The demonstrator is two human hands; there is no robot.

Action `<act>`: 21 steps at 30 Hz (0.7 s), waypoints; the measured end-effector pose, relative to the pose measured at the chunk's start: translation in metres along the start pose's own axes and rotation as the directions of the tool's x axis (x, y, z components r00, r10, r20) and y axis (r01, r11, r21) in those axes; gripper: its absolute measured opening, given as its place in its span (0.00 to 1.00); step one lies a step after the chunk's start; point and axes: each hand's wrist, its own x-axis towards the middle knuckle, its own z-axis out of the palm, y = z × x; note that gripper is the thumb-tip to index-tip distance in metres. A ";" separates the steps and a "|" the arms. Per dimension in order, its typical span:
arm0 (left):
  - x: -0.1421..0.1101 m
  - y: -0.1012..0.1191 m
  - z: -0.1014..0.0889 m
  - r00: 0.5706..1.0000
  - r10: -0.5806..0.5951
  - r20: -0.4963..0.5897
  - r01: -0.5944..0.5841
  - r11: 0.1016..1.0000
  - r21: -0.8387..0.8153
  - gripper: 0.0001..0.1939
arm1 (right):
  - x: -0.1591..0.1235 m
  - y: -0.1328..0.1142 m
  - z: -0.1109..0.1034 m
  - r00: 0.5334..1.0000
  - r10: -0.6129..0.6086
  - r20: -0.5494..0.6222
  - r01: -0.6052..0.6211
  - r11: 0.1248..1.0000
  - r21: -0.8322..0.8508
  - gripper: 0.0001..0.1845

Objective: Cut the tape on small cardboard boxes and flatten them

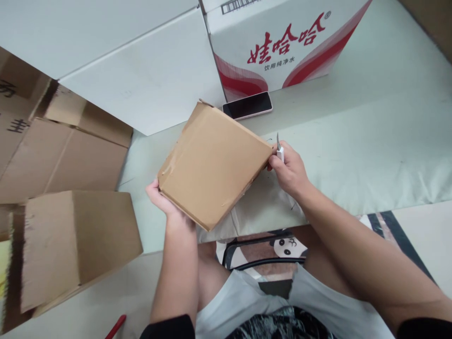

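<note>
The person is sitting at a surface with a pale green cover [353,141], holding a small brown cardboard box [215,162] just above its near part, in front of the lap. The box is turned askew, so one corner points away from the person, towards the white panel [144,70], and the opposite one points back at the lap. Its broad face is up, tilted a little, and is not far from square; the slightly longer way seems to run from lower left to upper right.

The left hand [165,200] is closed on the left corner, thumb at the edge, the other fingers mostly hidden beneath. The right hand [287,167] is at the right corner, closed around the white handle of a small knife [279,148]. That knife stands nearly upright in the view, its long axis running up and away from the person, bare blade tip at the far end, just beside the box. I can't tell how firmly the right fingers press on the box.

Beyond the box a phone [247,105] lies screen up, near the foot of a white carton with red lettering [282,52]. Over on the left stands an open brown carton [102,235].
</note>
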 end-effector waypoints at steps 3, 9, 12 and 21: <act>0.001 0.000 0.001 1.000 -0.009 0.014 0.010 1.000 -0.024 0.14 | 0.000 0.000 0.000 1.000 -0.002 0.003 0.002 1.000 -0.011 0.16; 0.004 0.004 -0.003 0.999 0.036 0.000 -0.036 0.998 -0.055 0.13 | -0.002 -0.003 0.002 0.998 -0.028 0.055 0.026 0.999 0.041 0.22; 0.003 0.005 -0.004 0.999 0.040 0.002 -0.040 0.998 -0.056 0.13 | -0.001 -0.003 0.002 0.995 0.007 0.103 -0.011 0.999 0.046 0.26; -0.004 0.009 0.005 0.986 0.162 0.039 -0.157 0.980 -0.125 0.12 | -0.002 -0.006 0.005 0.974 0.184 0.131 -0.201 0.971 0.132 0.26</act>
